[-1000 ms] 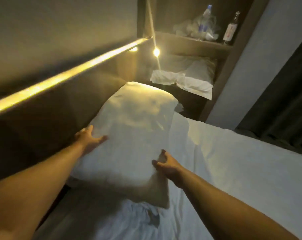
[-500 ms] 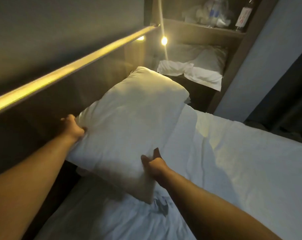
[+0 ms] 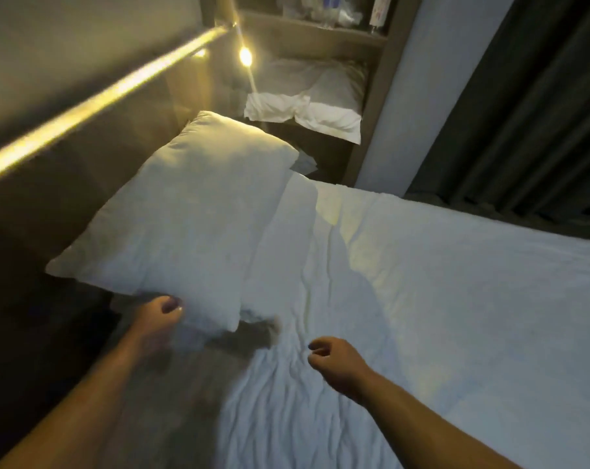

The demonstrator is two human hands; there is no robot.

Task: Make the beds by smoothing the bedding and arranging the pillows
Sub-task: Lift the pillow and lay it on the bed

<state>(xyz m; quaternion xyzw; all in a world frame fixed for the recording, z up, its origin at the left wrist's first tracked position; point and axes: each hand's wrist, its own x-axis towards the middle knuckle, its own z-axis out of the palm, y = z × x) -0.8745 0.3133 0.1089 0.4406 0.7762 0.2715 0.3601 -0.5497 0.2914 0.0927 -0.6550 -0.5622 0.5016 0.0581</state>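
The pillow point(image 3: 185, 211) was white cloth, matt and mostly smooth, softly puffed. Beside it, the bed sheet point(image 3: 456, 299) was matt white cloth too, smooth far from the pillow and creased into fine wrinkles just in front of it. Beyond the pillow, a second pillow point(image 3: 320, 93) wore a rumpled white cloth case. The headboard panel point(image 3: 67, 184) behind the pillow looked like matt brown wood, with a glossy lit strip point(image 3: 94, 106) along its top. The curtain point(image 3: 523, 113) was dark, pleated cloth.

White pillow point(image 3: 185, 211) on bed, left hand point(image 3: 158, 316) at its edge, right hand point(image 3: 337, 363) loosely curled
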